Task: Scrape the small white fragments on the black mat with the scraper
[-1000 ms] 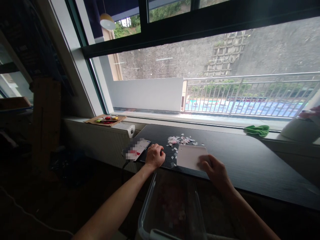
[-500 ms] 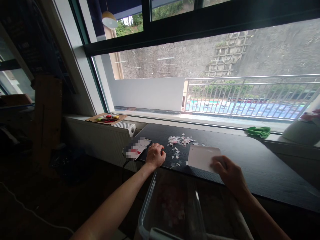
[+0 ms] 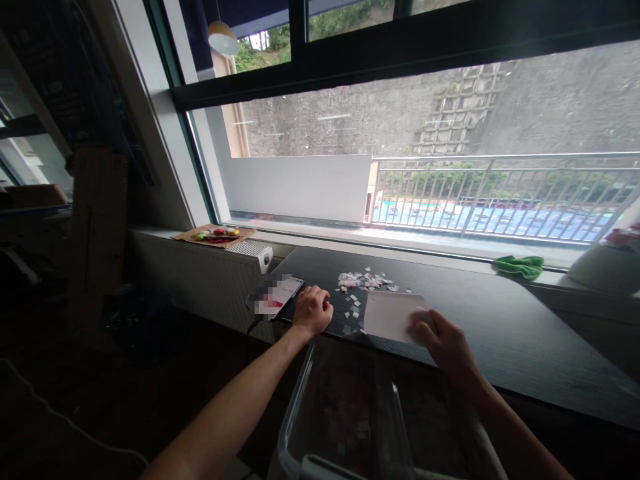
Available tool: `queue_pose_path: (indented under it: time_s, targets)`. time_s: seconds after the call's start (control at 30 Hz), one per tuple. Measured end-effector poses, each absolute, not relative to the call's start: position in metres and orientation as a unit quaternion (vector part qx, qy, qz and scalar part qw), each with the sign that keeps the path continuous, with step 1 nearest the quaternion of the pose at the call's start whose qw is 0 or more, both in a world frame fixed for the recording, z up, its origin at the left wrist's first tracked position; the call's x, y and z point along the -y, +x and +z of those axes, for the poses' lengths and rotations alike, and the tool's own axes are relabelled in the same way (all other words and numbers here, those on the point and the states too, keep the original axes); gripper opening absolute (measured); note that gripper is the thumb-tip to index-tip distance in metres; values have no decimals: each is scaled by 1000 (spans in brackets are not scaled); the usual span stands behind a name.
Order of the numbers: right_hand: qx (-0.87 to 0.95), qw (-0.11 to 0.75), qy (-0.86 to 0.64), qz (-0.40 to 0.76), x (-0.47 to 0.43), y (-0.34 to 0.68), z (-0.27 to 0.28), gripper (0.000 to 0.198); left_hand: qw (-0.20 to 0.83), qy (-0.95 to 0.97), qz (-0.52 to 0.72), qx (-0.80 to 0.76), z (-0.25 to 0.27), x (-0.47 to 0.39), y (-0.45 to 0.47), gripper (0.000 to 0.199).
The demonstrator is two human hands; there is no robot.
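My right hand (image 3: 445, 340) is closed on the right edge of a flat white board (image 3: 391, 313) with rounded corners and a small hole. The board lies on or just over the dark table (image 3: 480, 327), near its front edge. To its left and behind it are small pale paper-like scraps (image 3: 360, 280), some heaped and some scattered. My left hand (image 3: 313, 311) rests curled at the table's front edge, beside a phone (image 3: 277, 297); the inside of its fingers is hidden. Below the edge stands a clear plastic bin (image 3: 295, 413) with similar scraps dimly visible inside.
A green cloth (image 3: 520, 267) lies on the windowsill at right. Colourful items (image 3: 217, 233) sit on brown cardboard at the left sill, above a white radiator (image 3: 200, 267). A pale cable (image 3: 75, 430) crosses the dark floor.
My right hand and the white board have moved left, closer to the scattered scraps, and the board covers or touches a few near the edge. My left hand stays put.
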State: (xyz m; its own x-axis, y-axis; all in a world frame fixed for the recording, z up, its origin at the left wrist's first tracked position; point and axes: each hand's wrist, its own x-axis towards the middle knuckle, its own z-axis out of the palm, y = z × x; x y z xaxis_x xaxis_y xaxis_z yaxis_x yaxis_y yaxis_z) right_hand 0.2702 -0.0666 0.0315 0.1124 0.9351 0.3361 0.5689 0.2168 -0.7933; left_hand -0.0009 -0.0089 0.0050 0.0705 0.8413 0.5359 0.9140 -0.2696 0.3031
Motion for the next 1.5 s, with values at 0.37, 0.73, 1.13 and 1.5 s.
queue_pose_path:
  time_s: [0.37, 0.73, 1.13, 1.5]
  targets:
    - [665, 448, -578, 154, 42, 250, 37, 25, 54, -729, -317, 605, 5, 9, -1, 16]
    - [632, 419, -648, 67, 60, 284, 40, 26, 54, -728, -316, 606, 4, 9, 0, 15]
    - [713, 424, -544, 127, 36, 223, 38, 25, 57, -729, -322, 602, 2, 8, -1, 16]
    - [660, 427, -611, 97, 50, 261, 41, 29, 51, -729, -319, 604, 5, 9, 0, 16]
